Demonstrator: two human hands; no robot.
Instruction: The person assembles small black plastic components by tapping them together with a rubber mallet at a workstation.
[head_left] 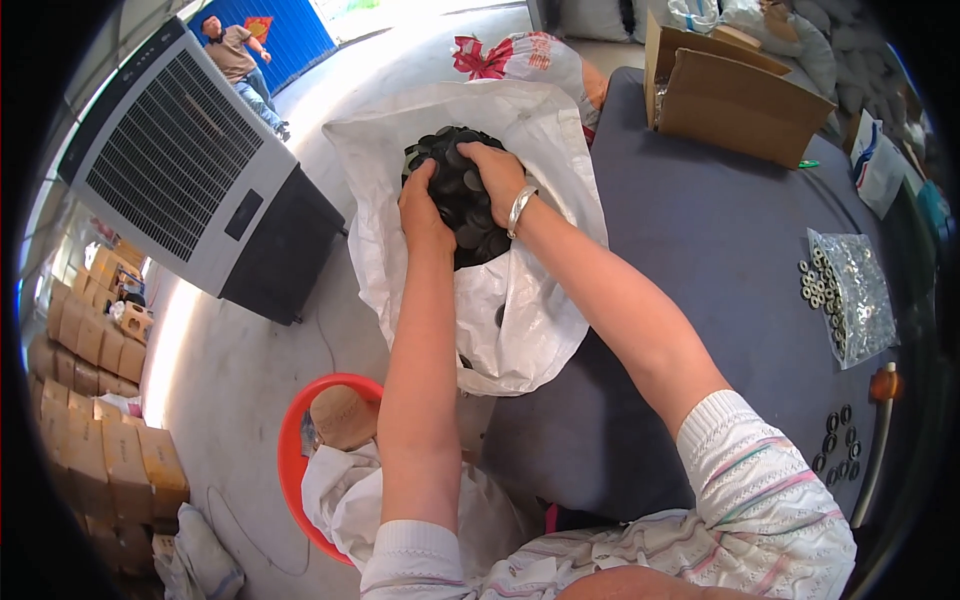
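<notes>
A white woven sack (525, 345) stands with its mouth rolled wide, full of small round black discs (462, 200). Both of my arms reach into it. My left hand (427, 215) cups the left side of the heap, thumb on top. Facing it, my right hand (495, 178), with a silver bracelet at the wrist, grips the heap from the right. The discs are gathered between the two hands, and most of my fingers are buried among them. A single loose black disc (499, 316) lies on the sack's near fold.
Right is a dark-covered table (660, 260) with a cardboard box (740, 105), a clear bag (862, 300) of small rings and several black rings (835, 450). Left stand an air cooler (190, 150) and stacked cartons (110, 460). A red tub (292, 450) sits below; a person (235, 55) is beyond.
</notes>
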